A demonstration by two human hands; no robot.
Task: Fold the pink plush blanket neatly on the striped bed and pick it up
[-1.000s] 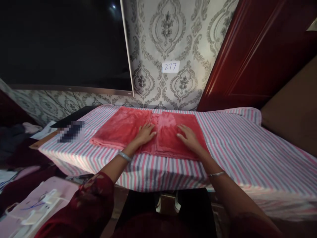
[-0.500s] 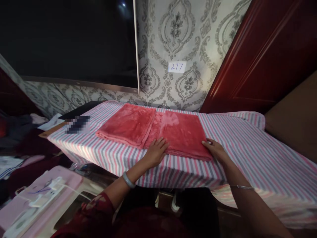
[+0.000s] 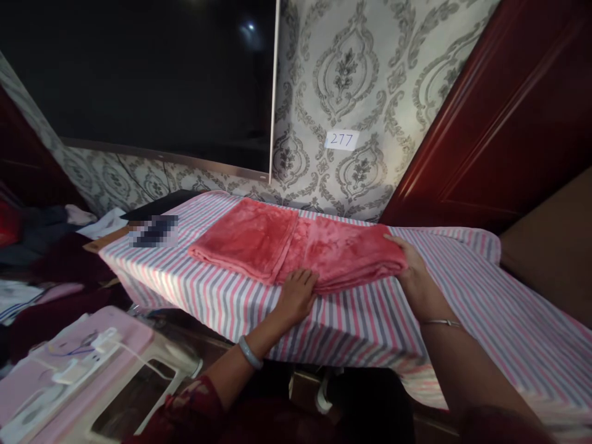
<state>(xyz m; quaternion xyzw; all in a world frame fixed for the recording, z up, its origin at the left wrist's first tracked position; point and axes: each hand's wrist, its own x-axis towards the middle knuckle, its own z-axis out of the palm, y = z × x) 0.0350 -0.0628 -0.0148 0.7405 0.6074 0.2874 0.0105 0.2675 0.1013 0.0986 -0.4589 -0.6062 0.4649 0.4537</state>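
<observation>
A red plush blanket, folded in layers, lies across a table under a striped cloth. Its left part is flat, and a crease runs near its middle. The right end is lifted off the cloth, its layered edge showing. My right hand grips that end, thumb on top and the other fingers mostly hidden beneath. My left hand rests at the blanket's front edge near the crease, its fingers lying on the fabric. A bracelet circles each wrist.
A large dark television hangs on the patterned wall, beside a paper label reading 277. A blurred dark item lies on the cloth's left end. A power strip sits on a pink surface at lower left. Red wooden panelling stands at right.
My right hand has raised the right end of the blanket from the cloth and bent it up. My left hand stays at the front edge. The view has shifted slightly.
</observation>
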